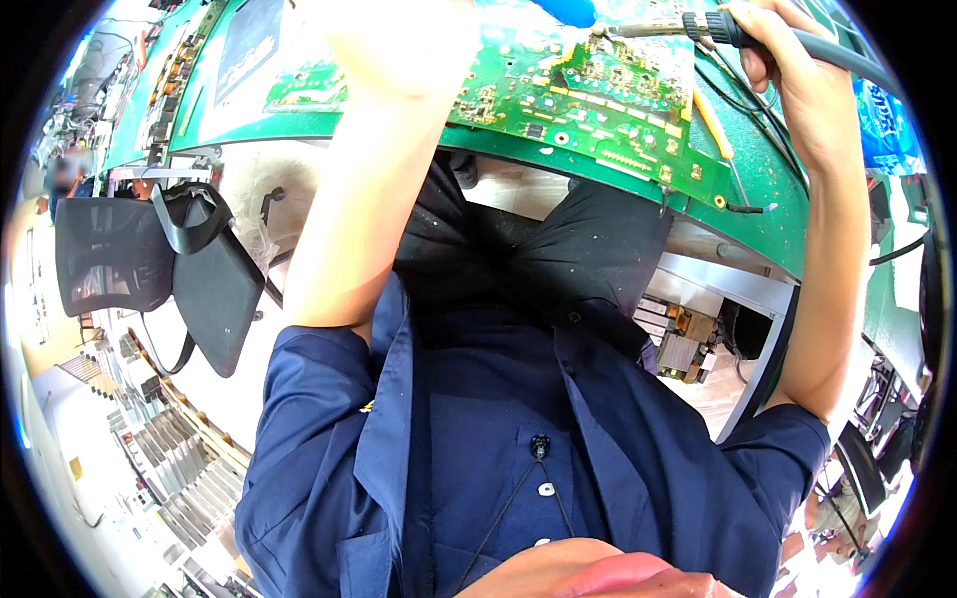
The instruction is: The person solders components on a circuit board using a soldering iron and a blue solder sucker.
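A large green circuit board [588, 125] lies at the table's front edge, several small parts and solder pads on it. My right hand [783, 50] is closed round a soldering iron [718, 28]; its metal barrel points left, the tip at or just over the board. My left hand [404, 40] is over the board's left part, washed out by glare, its fingers cut off by the upper edge. Close to the iron's tip, a rounded blue thing [568, 8] shows at the top; whether my left hand holds it is hidden.
A tool with a yellow and white handle [713, 125] lies right of the board on the green tabletop [743, 224], near dark cables. A blue packet [887, 130] is at the far right. An office chair [214, 289] stands at left; boxy parts [678, 339] are under the table.
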Demonstrator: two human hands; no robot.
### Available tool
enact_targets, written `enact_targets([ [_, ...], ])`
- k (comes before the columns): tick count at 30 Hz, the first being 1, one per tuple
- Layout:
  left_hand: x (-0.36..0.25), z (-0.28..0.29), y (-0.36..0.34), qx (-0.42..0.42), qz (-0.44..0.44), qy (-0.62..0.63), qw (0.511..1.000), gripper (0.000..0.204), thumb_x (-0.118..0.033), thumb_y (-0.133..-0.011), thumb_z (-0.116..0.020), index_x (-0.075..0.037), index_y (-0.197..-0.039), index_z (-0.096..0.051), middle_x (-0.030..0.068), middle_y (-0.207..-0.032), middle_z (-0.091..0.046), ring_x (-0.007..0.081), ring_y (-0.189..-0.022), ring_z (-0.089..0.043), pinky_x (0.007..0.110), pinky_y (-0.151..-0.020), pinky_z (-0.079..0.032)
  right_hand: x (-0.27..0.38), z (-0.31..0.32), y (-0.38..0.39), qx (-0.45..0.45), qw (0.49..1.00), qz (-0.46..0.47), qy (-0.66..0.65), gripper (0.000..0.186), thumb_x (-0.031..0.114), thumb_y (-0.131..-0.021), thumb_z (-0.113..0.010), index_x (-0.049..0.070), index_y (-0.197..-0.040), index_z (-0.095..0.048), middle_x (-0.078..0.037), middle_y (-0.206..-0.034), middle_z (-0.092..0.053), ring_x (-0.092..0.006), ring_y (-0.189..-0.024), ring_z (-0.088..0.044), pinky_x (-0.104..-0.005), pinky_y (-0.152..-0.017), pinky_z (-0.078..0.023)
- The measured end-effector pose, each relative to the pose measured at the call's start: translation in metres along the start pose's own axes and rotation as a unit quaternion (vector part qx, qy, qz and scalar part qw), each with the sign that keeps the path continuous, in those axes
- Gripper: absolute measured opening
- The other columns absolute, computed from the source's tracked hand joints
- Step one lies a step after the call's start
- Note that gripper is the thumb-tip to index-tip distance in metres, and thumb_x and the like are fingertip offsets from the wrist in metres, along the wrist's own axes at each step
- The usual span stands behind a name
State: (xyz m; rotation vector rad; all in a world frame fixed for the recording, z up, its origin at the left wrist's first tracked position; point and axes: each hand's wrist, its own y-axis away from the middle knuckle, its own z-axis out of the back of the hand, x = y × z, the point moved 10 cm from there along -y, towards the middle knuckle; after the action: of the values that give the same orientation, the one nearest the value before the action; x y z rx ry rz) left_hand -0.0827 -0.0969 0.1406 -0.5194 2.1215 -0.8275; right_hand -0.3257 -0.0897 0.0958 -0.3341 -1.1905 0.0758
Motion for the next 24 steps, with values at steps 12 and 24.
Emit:
enact_targets([
  [12,-0.001,0.007,0.004,-0.056,-0.021,0.046,0.997,0.052,-0.062,-0.095,-0.049,-0.01,-0.095,-0.049,0.0045,-0.063,-0.049,0.0172,-0.051,-0.047,0.035,-0.053,-0.042,-0.009,-0.003,-0.005,0.015,0.996,0.007,-0.084,0.02,0.011,-0.089,-0.06,0.006,-0.07,-0.056,-0.002,-0.061,-0.057,-0.0073,-0.047,-0.052,-0.0196,-0.043,-0.039],
  [24,-0.003,0.011,0.012,-0.047,-0.034,0.018,0.998,0.057,-0.068,-0.098,-0.038,-0.014,-0.086,-0.05,0.0053,-0.065,-0.049,0.019,-0.053,-0.048,0.035,-0.056,-0.044,-0.025,-0.001,-0.008,0.057,0.993,-0.017,-0.097,0.02,0.012,-0.09,-0.059,0.005,-0.072,-0.055,-0.003,-0.059,-0.056,-0.0083,-0.047,-0.052,-0.0201,-0.044,-0.04],
])
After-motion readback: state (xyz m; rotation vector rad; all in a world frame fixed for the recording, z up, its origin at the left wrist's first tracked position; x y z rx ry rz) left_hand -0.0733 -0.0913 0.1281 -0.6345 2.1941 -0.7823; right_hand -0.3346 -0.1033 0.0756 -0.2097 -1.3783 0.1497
